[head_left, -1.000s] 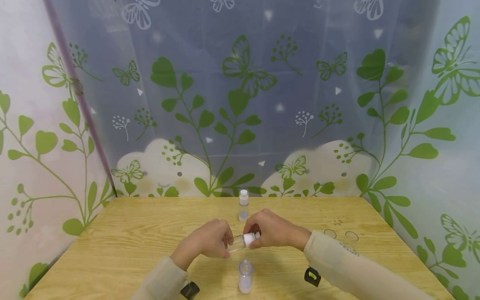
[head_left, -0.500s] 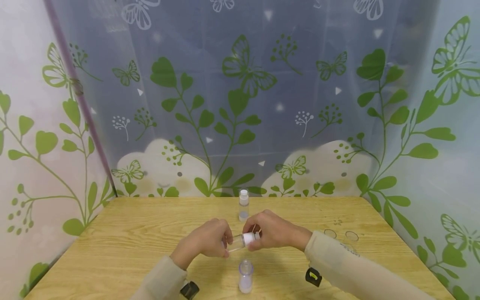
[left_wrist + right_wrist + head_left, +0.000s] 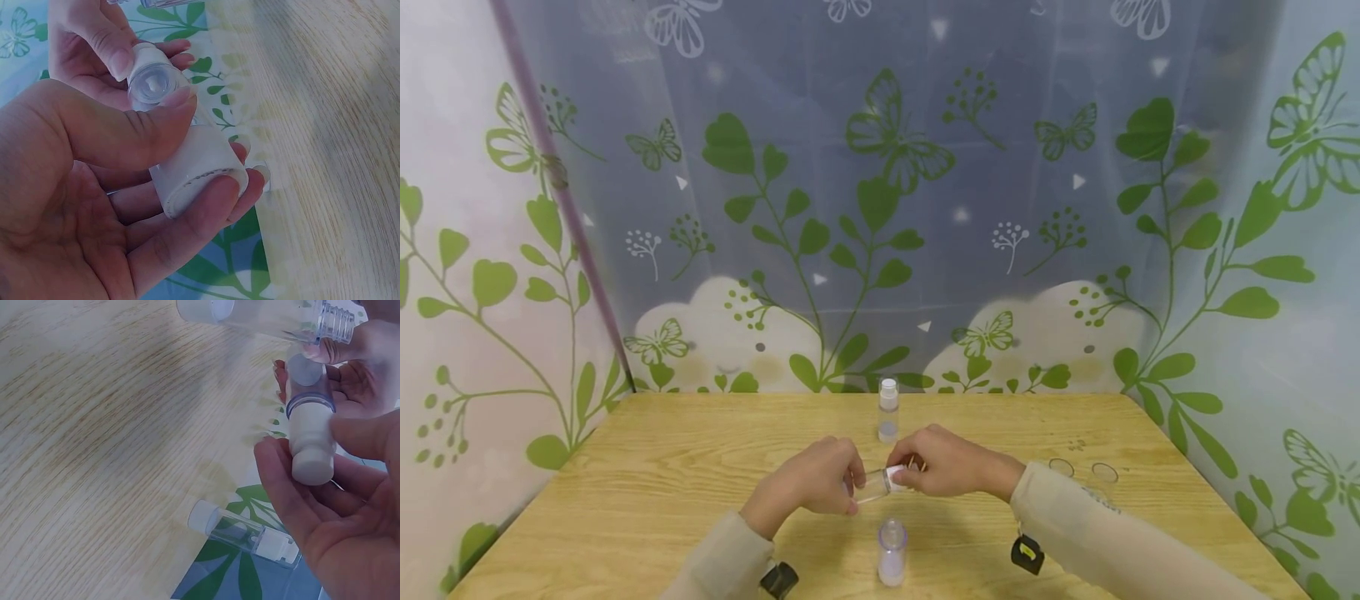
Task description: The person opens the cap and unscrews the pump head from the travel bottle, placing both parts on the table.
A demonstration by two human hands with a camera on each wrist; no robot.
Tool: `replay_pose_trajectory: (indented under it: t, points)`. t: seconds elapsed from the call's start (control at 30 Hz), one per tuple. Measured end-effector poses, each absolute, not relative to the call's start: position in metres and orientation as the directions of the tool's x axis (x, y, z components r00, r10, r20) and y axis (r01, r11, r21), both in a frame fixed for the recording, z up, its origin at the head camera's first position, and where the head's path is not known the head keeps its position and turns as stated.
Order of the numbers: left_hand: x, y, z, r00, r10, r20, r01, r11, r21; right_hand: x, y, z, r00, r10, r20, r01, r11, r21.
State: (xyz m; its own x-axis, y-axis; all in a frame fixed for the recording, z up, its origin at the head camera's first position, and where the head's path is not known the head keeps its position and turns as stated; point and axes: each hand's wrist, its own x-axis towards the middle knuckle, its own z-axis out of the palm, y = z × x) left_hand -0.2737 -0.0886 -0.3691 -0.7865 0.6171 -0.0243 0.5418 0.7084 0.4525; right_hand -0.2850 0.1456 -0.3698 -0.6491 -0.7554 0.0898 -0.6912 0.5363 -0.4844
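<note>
Above the middle of the table my left hand (image 3: 823,479) grips the lower end of a clear pump bottle (image 3: 871,487), which lies nearly sideways. In the left wrist view its white base (image 3: 200,169) rests among my fingers, with the thumb on the clear body. The fingers and thumb of my right hand (image 3: 951,462) pinch the white pump top (image 3: 312,437) at the other end, covering part of it. Right below the hands stands a second clear bottle (image 3: 892,557) without a top, its threaded neck (image 3: 334,324) bare.
A third bottle (image 3: 887,412) with its white top on stands upright behind the hands. Two thin round outlines (image 3: 1103,472) and several tiny pieces (image 3: 1077,445) lie on the wooden table (image 3: 700,442) at the right. A patterned curtain (image 3: 880,250) closes off the back.
My right hand has shifted its fingers and thumb around the white pump top, covering more of it now. The left hand and the standing bottles keep their places.
</note>
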Motion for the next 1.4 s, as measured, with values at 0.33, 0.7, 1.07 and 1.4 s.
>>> replay_pose_trajectory:
  t: [0.33,0.7,1.07,1.4]
  points:
    - [-0.2742,-0.0891,-0.3699,-0.784,0.621,-0.019,0.544,0.701,0.462,-0.2828,0.1442,-0.3679,-0.672,-0.732,0.113,-0.677,0.545,-0.494]
    - [-0.2757,-0.0893,-0.371,-0.774,0.633,0.002,0.563,0.687,0.459,-0.2835,0.1446,-0.3687,-0.68,-0.721,0.133,-0.667,0.532,-0.522]
    - [-0.2748,-0.0884,-0.3723,-0.784,0.62,-0.014,0.549,0.704,0.45,-0.2857,0.147,-0.3676,-0.667,-0.738,0.105,-0.659,0.518,-0.546]
    - [-0.2742,-0.0886,-0.3719,-0.788,0.616,-0.024,0.543,0.711,0.447,-0.2868,0.148,-0.3702,-0.673,-0.74,0.019,-0.526,0.46,-0.715]
